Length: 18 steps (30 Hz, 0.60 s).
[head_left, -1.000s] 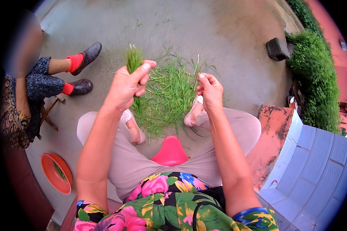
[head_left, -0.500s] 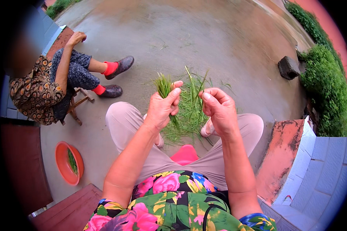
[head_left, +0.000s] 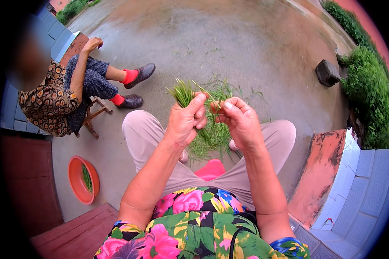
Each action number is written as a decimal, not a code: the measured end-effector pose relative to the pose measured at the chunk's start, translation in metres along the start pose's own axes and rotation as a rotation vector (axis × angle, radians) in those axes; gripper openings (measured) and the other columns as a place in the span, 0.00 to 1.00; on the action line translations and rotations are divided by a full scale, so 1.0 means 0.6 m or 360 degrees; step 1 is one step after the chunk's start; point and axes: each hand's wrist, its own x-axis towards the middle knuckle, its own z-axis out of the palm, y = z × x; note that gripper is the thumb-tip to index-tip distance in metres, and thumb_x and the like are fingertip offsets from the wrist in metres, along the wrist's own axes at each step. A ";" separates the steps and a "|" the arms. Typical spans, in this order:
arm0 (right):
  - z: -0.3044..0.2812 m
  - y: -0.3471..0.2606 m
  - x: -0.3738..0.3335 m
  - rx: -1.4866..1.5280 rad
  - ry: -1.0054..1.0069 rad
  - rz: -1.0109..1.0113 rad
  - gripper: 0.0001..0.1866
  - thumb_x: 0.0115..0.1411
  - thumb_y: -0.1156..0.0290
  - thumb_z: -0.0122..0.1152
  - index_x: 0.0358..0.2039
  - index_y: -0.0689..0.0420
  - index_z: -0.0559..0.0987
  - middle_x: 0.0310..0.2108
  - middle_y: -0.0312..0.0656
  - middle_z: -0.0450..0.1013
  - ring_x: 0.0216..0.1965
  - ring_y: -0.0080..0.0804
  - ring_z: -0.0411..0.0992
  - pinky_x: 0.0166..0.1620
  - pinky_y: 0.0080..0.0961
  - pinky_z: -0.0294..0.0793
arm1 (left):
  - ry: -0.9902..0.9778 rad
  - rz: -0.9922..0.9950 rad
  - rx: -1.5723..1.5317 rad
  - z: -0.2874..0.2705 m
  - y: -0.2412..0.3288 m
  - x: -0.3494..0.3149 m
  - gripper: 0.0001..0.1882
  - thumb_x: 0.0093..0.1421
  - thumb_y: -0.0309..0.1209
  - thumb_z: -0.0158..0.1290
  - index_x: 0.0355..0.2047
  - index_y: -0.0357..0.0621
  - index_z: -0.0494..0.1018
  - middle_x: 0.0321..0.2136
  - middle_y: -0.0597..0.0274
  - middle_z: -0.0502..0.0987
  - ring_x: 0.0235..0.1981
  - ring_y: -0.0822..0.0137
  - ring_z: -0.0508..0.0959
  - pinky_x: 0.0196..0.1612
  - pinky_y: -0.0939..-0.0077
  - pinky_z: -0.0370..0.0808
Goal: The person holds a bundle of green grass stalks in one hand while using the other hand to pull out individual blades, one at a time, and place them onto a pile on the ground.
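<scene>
My left hand (head_left: 186, 118) is closed round an upright bundle of thin green stalks (head_left: 181, 93), whose tops fan out above the fist and whose other ends hang below it. Close beside it, my right hand (head_left: 241, 120) pinches a thin green stalk (head_left: 212, 99) between thumb and fingers. That stalk slants up leftward toward my left fingertips; whether they grip it too I cannot tell. Beneath both hands, between my feet, a loose heap of green blades and stalks (head_left: 209, 142) lies on the concrete, partly hidden by the hands.
An orange tub (head_left: 74, 183) with some greens inside stands at the lower left. Another person (head_left: 49, 108) sits on a wooden stool (head_left: 90, 123) at left. A dark block (head_left: 326, 72) and bushes (head_left: 367, 93) are at right, beyond a low red-topped wall (head_left: 317, 172).
My right hand has moved left, close to my left hand, and its stalk now leans across toward the bundle instead of standing upright. The view has shifted slightly.
</scene>
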 end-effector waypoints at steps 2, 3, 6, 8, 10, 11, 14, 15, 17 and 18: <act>-0.004 0.002 0.000 0.0129 0.0069 0.0036 0.05 0.53 0.71 0.51 0.27 0.58 0.69 0.26 0.36 0.70 0.30 0.22 0.68 0.33 0.18 0.66 | 0.0098 0.0018 0.0039 0.008 0.002 -0.003 0.08 0.55 0.32 0.46 0.30 0.41 0.66 0.11 0.74 0.58 0.09 0.82 0.54 0.12 0.87 0.53; -0.009 0.006 0.003 0.0227 0.0031 0.0019 0.05 0.53 0.72 0.51 0.28 0.58 0.68 0.27 0.38 0.70 0.30 0.24 0.69 0.34 0.20 0.67 | 0.0103 0.0009 0.0043 0.009 0.003 -0.004 0.08 0.55 0.32 0.46 0.30 0.41 0.66 0.11 0.74 0.58 0.09 0.82 0.54 0.12 0.87 0.53; -0.015 0.013 0.011 0.0345 0.0061 -0.0034 0.07 0.52 0.74 0.51 0.32 0.58 0.65 0.26 0.40 0.69 0.29 0.26 0.69 0.32 0.21 0.68 | 0.0089 0.0028 0.0086 0.006 0.012 -0.007 0.07 0.55 0.32 0.46 0.29 0.41 0.66 0.11 0.74 0.59 0.08 0.82 0.54 0.12 0.87 0.53; -0.021 0.019 0.017 0.0364 0.0124 -0.0067 0.10 0.51 0.75 0.52 0.35 0.58 0.64 0.25 0.40 0.69 0.26 0.25 0.69 0.30 0.21 0.69 | 0.0112 0.0029 0.0157 0.003 0.021 -0.010 0.07 0.54 0.31 0.47 0.28 0.41 0.67 0.11 0.73 0.59 0.08 0.82 0.54 0.12 0.87 0.54; -0.035 0.024 0.023 0.0346 0.0178 -0.0026 0.16 0.51 0.76 0.53 0.40 0.59 0.61 0.21 0.37 0.65 0.18 0.22 0.65 0.23 0.17 0.67 | 0.0109 0.0040 0.0152 -0.003 0.028 -0.014 0.06 0.54 0.31 0.47 0.28 0.41 0.67 0.11 0.73 0.59 0.08 0.82 0.55 0.12 0.87 0.54; -0.034 0.019 0.024 0.0368 0.0224 -0.0006 0.20 0.51 0.74 0.53 0.43 0.59 0.58 0.18 0.33 0.60 0.13 0.17 0.56 0.16 0.13 0.60 | 0.0101 0.0055 0.0149 -0.006 0.032 -0.016 0.06 0.54 0.31 0.47 0.27 0.41 0.67 0.11 0.72 0.59 0.08 0.82 0.55 0.12 0.87 0.54; -0.050 0.013 0.028 0.0270 0.0330 -0.0029 0.19 0.53 0.71 0.52 0.43 0.58 0.59 0.18 0.33 0.59 0.11 0.14 0.52 0.13 0.11 0.55 | 0.0107 0.0093 0.0210 -0.016 0.041 -0.020 0.05 0.53 0.30 0.47 0.27 0.41 0.67 0.11 0.72 0.59 0.08 0.81 0.55 0.12 0.87 0.54; -0.049 0.009 0.029 0.0154 0.0457 -0.0111 0.13 0.55 0.69 0.49 0.40 0.58 0.62 0.18 0.33 0.61 0.11 0.13 0.52 0.12 0.11 0.52 | 0.0112 0.0096 0.0207 -0.018 0.044 -0.021 0.05 0.53 0.30 0.47 0.27 0.41 0.67 0.11 0.72 0.59 0.08 0.81 0.55 0.12 0.87 0.54; -0.062 0.006 0.031 0.0194 0.0430 -0.0202 0.11 0.56 0.69 0.48 0.38 0.58 0.64 0.18 0.34 0.62 0.11 0.13 0.52 0.12 0.11 0.52 | 0.0151 0.0123 0.0301 -0.020 0.049 -0.023 0.05 0.53 0.29 0.47 0.26 0.40 0.67 0.11 0.71 0.60 0.08 0.81 0.55 0.11 0.87 0.54; -0.068 0.003 0.032 0.0236 0.0406 -0.0296 0.09 0.57 0.68 0.47 0.36 0.58 0.66 0.18 0.34 0.63 0.11 0.14 0.53 0.11 0.11 0.52 | 0.0154 0.0124 0.0298 -0.021 0.051 -0.023 0.05 0.53 0.29 0.47 0.26 0.40 0.67 0.11 0.71 0.60 0.08 0.81 0.55 0.11 0.87 0.54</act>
